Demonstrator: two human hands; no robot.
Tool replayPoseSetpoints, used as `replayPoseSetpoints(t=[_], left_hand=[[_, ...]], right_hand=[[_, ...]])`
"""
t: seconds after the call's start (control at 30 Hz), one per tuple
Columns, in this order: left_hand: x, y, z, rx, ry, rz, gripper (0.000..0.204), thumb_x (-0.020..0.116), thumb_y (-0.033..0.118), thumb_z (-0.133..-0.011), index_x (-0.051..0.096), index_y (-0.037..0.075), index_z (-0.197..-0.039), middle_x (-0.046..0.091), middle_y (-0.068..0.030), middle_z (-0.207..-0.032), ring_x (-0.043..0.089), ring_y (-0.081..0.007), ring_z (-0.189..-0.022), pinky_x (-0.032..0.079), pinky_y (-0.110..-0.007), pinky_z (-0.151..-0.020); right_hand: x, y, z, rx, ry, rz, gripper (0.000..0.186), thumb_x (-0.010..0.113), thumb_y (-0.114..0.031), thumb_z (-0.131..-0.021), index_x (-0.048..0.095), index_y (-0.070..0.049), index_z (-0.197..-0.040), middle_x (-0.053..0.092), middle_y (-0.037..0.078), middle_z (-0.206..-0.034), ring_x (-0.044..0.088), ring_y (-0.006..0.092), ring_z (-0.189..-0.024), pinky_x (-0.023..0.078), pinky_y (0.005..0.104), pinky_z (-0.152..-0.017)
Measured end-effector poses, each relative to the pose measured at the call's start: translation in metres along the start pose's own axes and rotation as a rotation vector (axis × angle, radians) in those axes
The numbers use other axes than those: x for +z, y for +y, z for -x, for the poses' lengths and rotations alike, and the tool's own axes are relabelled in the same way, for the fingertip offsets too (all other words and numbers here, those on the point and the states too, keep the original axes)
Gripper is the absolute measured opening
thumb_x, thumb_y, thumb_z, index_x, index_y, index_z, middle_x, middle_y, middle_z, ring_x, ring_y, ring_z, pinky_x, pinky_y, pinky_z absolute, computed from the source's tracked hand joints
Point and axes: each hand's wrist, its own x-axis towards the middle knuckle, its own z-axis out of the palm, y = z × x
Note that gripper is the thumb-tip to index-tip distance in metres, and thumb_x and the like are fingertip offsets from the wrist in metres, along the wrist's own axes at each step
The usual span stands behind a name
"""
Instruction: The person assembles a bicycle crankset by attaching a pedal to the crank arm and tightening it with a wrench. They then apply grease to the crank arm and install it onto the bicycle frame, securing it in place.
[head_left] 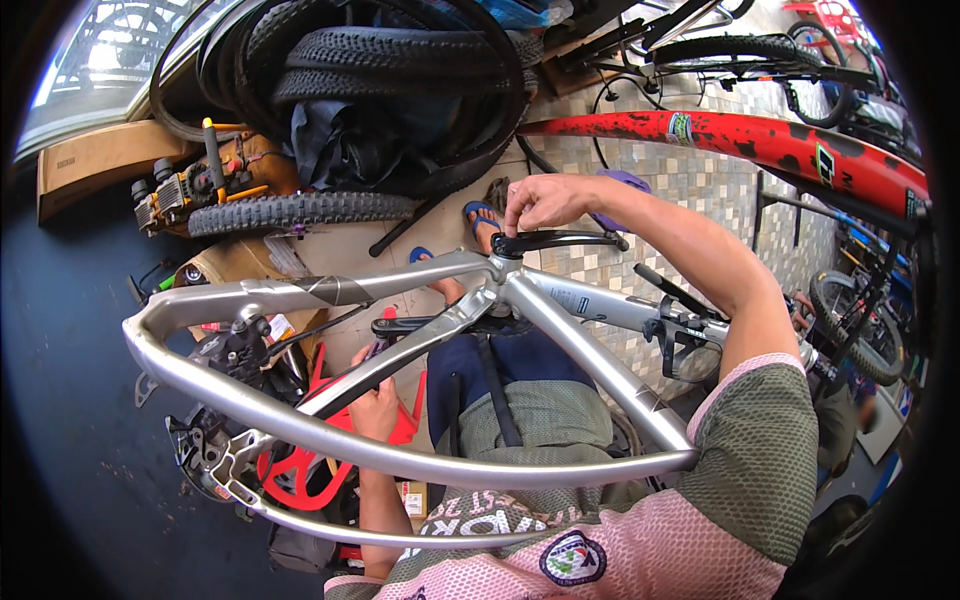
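A bare silver bicycle frame (420,462) fills the middle, its tubes meeting at a junction near my feet. A black crank arm (565,239) points right from the far side of that junction. My right hand (550,203) is pinched at the crank's round black end; whatever lies between the fingertips is too small to make out. On the near side, a second black crank arm (408,325) points left. My left hand (373,410) is below it, partly behind a frame tube, fingers closed around something dark I cannot make out.
A red, paint-chipped tube (740,135) crosses at upper right. Tyres (400,50) are piled at the back left, beside a cardboard box (105,165). A red plastic piece (300,480) and black bike parts lie at left. More bicycles (860,325) stand at right.
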Motion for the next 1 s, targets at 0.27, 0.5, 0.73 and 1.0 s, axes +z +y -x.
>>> replayPoseSetpoints(t=[0.27,0.5,0.73,1.0], left_hand=[[-0.024,0.043,0.047,0.102,-0.025,0.105,0.027,0.07,0.007,-0.093,0.069,-0.004,-0.117,0.072,-0.0086,-0.088,0.067,-0.0136,-0.08,0.055,-0.031,-0.074],[0.01,0.061,0.101,-0.142,-0.269,0.486,0.029,0.077,0.012,-0.093,0.068,-0.001,-0.118,0.075,-0.009,-0.097,0.067,-0.0113,-0.088,0.055,-0.029,-0.079],[0.009,0.045,0.091,-0.046,-0.157,0.372,0.04,0.087,0.019,-0.087,0.069,0.002,-0.119,0.077,-0.0104,-0.095,0.07,-0.0129,-0.086,0.057,-0.031,-0.079],[-0.014,0.008,0.024,0.017,0.063,0.227,0.03,0.081,0.013,-0.091,0.071,-0.003,-0.114,0.076,-0.0084,-0.092,0.07,-0.0134,-0.084,0.056,-0.032,-0.078]], right_hand=[[0.008,-0.001,-0.003,0.174,0.008,-0.091,0.032,0.068,-0.03,-0.086,0.081,-0.005,-0.101,0.075,0.007,-0.092,0.065,0.0177,-0.088,0.051,0.0339,-0.084],[0.01,-0.034,-0.007,0.477,0.032,-0.082,0.032,0.074,-0.034,-0.092,0.08,-0.004,-0.101,0.073,0.002,-0.094,0.063,0.0143,-0.09,0.052,0.0338,-0.076],[0.009,-0.011,0.005,0.174,0.012,-0.096,0.024,0.073,-0.027,-0.1,0.077,-0.005,-0.111,0.074,0.004,-0.101,0.063,0.014,-0.1,0.051,0.0347,-0.092],[0.016,0.005,0.006,0.004,0.072,-0.047,0.025,0.072,-0.031,-0.101,0.077,-0.008,-0.11,0.064,0.004,-0.1,0.06,0.0163,-0.101,0.049,0.0334,-0.089]])
